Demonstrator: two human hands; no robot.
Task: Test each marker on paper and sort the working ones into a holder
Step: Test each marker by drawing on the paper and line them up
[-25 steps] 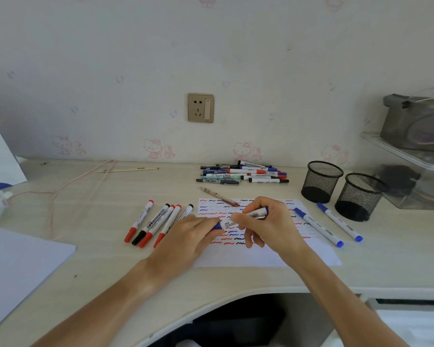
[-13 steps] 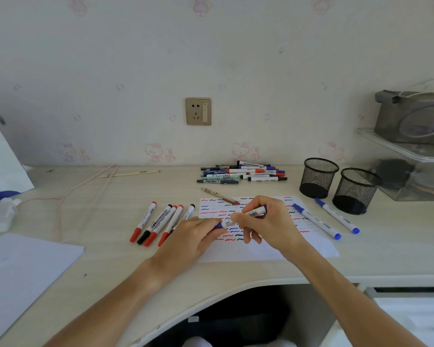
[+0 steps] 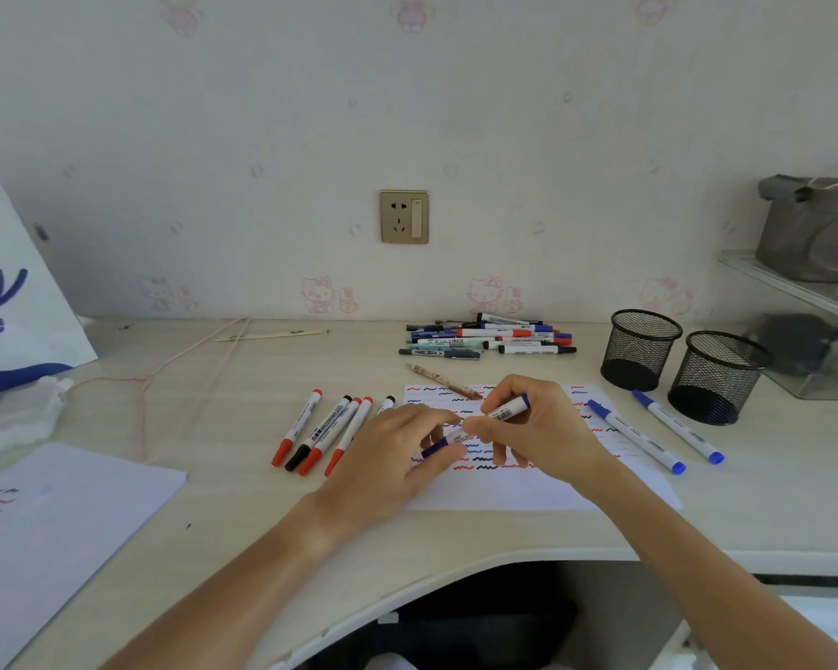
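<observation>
Both hands meet over the test paper (image 3: 528, 490) at the middle of the worktop (image 3: 770, 500); the right hand (image 3: 538, 427) pinches the white barrel of a blue marker (image 3: 506, 411) between thumb and curled fingers, the barrel tilted with its blue end up and to the right; the left hand (image 3: 397, 452) holds the blue cap (image 3: 436, 447) at the marker's lower end, its fingers curled round it; whether the cap is seated or apart from the barrel cannot be told, since the fingers hide the joint. The paper carries rows of short red, blue and black squiggles; a patterned pencil (image 3: 443, 382) lies slanted across its far left corner. Left of the paper lies a row of red and black markers (image 3: 325, 430), side by side and touching or nearly so, partly behind the left hand. Two blue markers (image 3: 649, 435) lie right of the hands, one on the paper's right edge, the other just beside it on the worktop. Two black mesh holders (image 3: 642, 348) stand at the far right, close together; what they contain cannot be told. A heap of mixed markers (image 3: 489, 338) lies near the wall, below a wall socket (image 3: 404, 216); a second sheet (image 3: 59, 515) lies at the left edge.
</observation>
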